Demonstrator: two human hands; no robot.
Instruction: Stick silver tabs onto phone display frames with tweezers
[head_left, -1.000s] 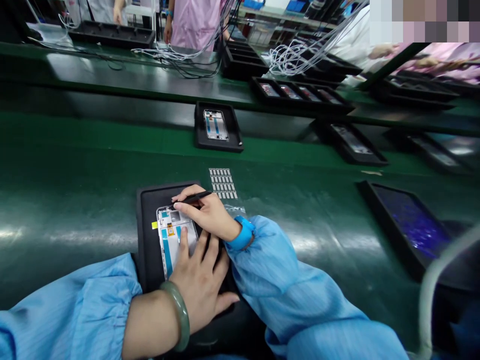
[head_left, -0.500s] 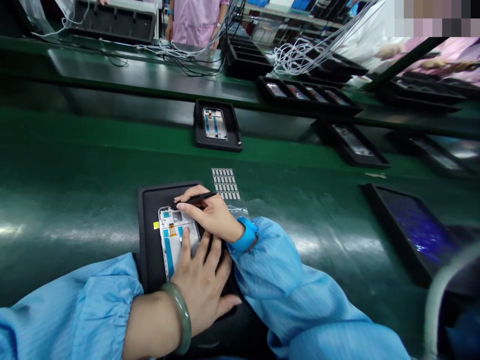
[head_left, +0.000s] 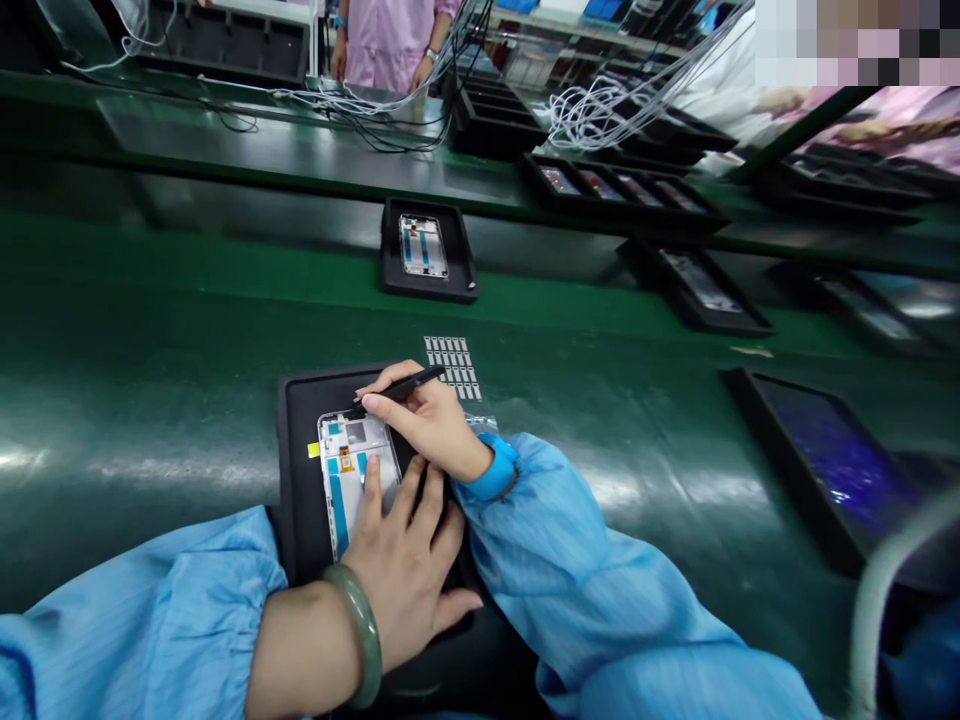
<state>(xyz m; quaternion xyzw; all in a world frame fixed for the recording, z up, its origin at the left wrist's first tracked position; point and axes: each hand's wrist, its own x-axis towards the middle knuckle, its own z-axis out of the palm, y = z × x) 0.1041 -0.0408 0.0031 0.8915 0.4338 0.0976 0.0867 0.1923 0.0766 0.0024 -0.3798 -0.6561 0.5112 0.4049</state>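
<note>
My right hand (head_left: 427, 420) pinches a slim black pen-like tool (head_left: 401, 391), its tip just above the top edge of a white phone frame (head_left: 346, 480) with blue strips and a small gold part. My left hand (head_left: 401, 560) lies over the lower right of that frame, fingers spread and thumb pressing on it. The frame sits in a black tray (head_left: 300, 500) with a yellow tag at its left side. Past the tray lies a sheet of small silvery labels (head_left: 453, 368). My hands hide the frame's lower part.
The tray sits on a green conveyor belt (head_left: 150, 390). Farther along, black trays hold another phone frame (head_left: 424, 246) and several dark panels. A glowing blue panel (head_left: 836, 460) lies at right. Co-workers in pink smocks and bundled white cables (head_left: 592, 115) stand beyond.
My right hand has shifted slightly up and right, and the black tool tilts more steeply. My left hand stays on the frame. The far tray with the phone frame sits slightly farther left.
</note>
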